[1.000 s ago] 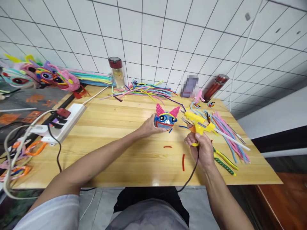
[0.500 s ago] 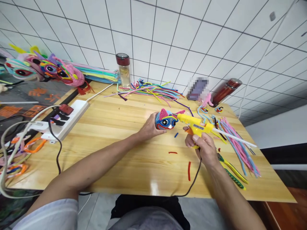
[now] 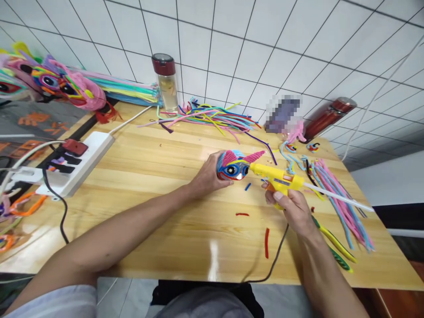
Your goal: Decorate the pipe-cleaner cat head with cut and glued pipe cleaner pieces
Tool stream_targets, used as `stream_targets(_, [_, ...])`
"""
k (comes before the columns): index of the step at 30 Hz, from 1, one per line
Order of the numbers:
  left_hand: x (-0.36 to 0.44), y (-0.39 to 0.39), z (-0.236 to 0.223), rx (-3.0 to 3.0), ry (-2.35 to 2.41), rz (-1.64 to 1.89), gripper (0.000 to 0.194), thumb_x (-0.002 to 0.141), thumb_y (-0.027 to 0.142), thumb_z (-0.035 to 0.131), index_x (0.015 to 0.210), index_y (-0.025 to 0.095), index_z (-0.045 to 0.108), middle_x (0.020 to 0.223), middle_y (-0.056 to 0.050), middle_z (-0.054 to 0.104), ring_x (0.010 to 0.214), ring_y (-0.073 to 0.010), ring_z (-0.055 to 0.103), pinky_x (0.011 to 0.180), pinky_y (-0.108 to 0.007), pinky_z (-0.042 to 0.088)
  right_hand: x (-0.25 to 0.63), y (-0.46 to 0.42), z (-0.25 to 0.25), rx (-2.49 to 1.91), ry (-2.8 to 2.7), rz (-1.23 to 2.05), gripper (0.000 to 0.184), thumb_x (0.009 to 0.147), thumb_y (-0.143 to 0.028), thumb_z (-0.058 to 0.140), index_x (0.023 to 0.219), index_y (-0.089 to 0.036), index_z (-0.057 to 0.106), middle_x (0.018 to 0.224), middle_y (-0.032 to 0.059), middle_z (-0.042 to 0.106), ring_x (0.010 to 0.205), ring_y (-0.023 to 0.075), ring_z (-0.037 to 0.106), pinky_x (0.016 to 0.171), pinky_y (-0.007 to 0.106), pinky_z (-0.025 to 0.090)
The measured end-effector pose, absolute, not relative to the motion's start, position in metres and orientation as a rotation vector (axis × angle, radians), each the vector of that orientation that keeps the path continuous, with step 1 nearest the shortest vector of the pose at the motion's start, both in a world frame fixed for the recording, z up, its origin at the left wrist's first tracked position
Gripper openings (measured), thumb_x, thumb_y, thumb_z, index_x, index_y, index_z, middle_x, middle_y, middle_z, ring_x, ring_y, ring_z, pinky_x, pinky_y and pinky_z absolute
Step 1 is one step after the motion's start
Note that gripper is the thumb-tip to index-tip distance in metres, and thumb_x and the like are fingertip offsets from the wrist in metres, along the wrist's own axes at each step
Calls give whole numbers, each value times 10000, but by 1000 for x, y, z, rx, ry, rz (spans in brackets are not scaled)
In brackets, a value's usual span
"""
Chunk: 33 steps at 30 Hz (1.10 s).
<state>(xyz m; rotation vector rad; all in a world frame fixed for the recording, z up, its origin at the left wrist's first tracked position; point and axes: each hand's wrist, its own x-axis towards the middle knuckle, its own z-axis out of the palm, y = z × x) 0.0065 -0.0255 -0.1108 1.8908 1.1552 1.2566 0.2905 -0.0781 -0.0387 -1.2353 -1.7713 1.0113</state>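
Note:
In my left hand [image 3: 212,173] is a small animal head made of pipe cleaners [image 3: 236,167], blue with pink ears, ringed eyes and a red mouth line. My fingers wrap its left side, above the table. My right hand [image 3: 293,207] grips a yellow hot glue gun [image 3: 278,177] by its handle, and a clear glue stick [image 3: 338,196] juts from its back end. The gun's nozzle points left, at the right side of the head; I cannot tell whether it touches. Below lie red pipe cleaner pieces [image 3: 266,243] and a short blue piece [image 3: 247,187].
Yellow-green pliers [image 3: 336,243] and a bundle of pink and blue pipe cleaners [image 3: 342,203] lie at right. Behind are loose pipe cleaners [image 3: 212,118], a glass bottle [image 3: 167,86] and a red flask [image 3: 329,119]. A power strip [image 3: 79,163] and finished heads [image 3: 66,84] are at left.
The view has shifted slightly. The pink ear on the head's right side now shows longer, as the head has turned a little. Both hands keep their grips.

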Motion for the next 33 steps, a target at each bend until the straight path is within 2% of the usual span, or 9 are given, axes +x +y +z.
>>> stream_targets(7, [7,-26,-111,1903,1135,1249,1010,685,342,924,1518,223,365,1538,-166,505,1454,-371,496,1233,-542,424,281,-79,-32,-1285,-1883,894,422,943,-608,614,950,-216,772,953,82,775,958,294,722,879,434,579])
stream_targets(20, [8,-27,-108,1960,1094,1262,976,711,318,911,1517,222,370,1524,-170,524,1452,-373,494,1236,-545,418,282,-80,-38,-1340,-1932,817,416,966,-576,595,1068,-226,794,1010,76,794,894,280,715,849,432,575])
stream_targets(27, [7,-27,-108,1993,1086,1260,976,717,316,914,1516,209,364,1528,-175,517,1450,-368,497,1228,-557,429,283,-80,-39,-1365,-1911,873,411,963,-585,605,1088,-239,788,1097,80,789,992,300,720,894,442,562])
stream_targets(33, [6,-26,-109,2022,1085,1273,973,720,307,915,1515,202,365,1520,-178,521,1449,-365,502,1223,-565,436,284,-79,-40,-1397,-1902,881,450,955,-627,601,1100,-247,793,1104,84,787,985,305,715,902,448,561])
